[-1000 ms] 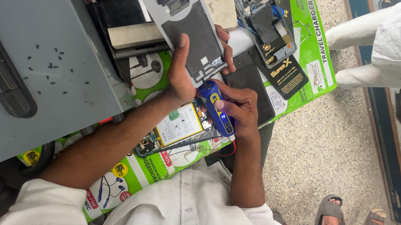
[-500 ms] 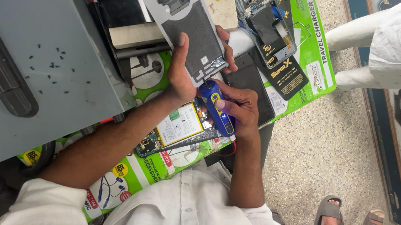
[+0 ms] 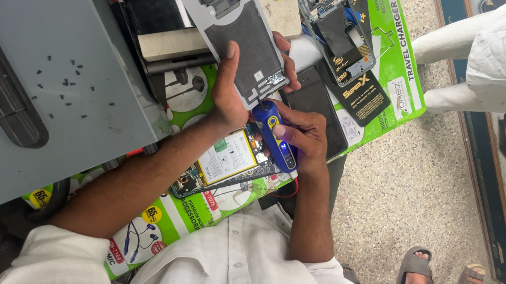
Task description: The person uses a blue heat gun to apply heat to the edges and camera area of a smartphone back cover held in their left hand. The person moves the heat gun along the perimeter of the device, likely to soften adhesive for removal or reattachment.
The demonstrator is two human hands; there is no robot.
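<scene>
Gripping a flat grey phone back panel (image 3: 238, 40), left hand (image 3: 229, 96) fingers clamped; right hand (image 3: 304, 135) fingers around a blue plastic tool (image 3: 274, 135).

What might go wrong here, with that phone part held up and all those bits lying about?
The blue screwdriver in the right hand presses at the lower edge of the phone back panel that the left hand holds in the air; a slip might scratch it. The tiny black screws lie loose on the grey lid and may roll off.
</scene>
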